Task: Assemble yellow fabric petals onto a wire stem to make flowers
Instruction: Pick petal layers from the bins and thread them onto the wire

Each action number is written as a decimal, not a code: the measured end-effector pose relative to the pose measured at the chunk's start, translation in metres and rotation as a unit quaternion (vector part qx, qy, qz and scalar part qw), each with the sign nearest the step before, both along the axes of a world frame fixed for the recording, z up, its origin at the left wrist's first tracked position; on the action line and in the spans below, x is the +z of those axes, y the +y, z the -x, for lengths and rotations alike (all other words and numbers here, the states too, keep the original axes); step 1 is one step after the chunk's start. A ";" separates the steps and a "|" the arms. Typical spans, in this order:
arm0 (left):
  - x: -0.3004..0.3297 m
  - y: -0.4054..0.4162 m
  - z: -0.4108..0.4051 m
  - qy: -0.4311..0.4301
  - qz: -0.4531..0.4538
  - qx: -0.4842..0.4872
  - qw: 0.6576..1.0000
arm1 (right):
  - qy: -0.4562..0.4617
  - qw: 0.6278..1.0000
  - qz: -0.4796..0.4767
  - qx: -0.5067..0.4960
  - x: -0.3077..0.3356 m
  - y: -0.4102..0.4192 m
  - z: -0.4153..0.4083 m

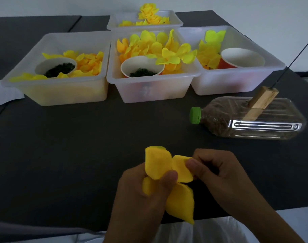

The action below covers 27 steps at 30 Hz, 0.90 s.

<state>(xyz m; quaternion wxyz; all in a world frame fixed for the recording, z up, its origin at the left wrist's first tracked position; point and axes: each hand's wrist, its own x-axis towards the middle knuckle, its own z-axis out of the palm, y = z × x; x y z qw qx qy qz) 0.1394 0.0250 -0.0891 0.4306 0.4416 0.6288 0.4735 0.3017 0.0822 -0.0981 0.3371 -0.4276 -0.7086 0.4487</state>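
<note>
Near the table's (79, 137) front edge, both hands' fingers (169, 179) pinch one yellow petal piece (158, 163), not yet on the wire stem (290, 65); many petals wait in tubs (149, 88).

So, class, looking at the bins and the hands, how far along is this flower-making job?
Done: a pile of what look like finished yellow flowers sits in the far bin. In hand: the left hand grips a set of yellow petals while the right hand pinches one petal. Left: loose petals fill the three nearer bins, and the wire spike on the bottle is bare.
</note>
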 end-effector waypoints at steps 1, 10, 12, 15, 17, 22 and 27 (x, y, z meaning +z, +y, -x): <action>0.000 -0.001 -0.002 0.027 -0.009 0.015 0.999 | -0.010 1.000 -0.011 -0.023 -0.001 -0.001 0.002; 0.012 -0.003 -0.002 -0.020 -0.027 -0.052 0.998 | 0.042 0.999 -0.029 0.001 0.004 -0.014 0.003; 0.017 -0.008 -0.001 -0.077 -0.028 -0.051 0.995 | 0.070 0.997 -0.012 -0.003 0.005 -0.015 -0.001; 0.010 -0.005 -0.002 -0.044 -0.024 -0.024 0.998 | 0.064 0.995 -0.066 0.025 0.008 -0.024 0.004; 0.014 -0.005 -0.001 -0.027 -0.013 -0.037 0.999 | 0.073 0.994 -0.066 0.053 0.011 -0.026 0.004; 0.021 -0.007 0.011 -0.018 -0.044 -0.071 0.996 | 0.079 0.992 0.045 0.084 0.020 -0.005 -0.015; 0.016 0.005 0.024 0.081 -0.047 -0.137 0.986 | 0.044 0.989 0.042 0.132 0.017 0.001 -0.007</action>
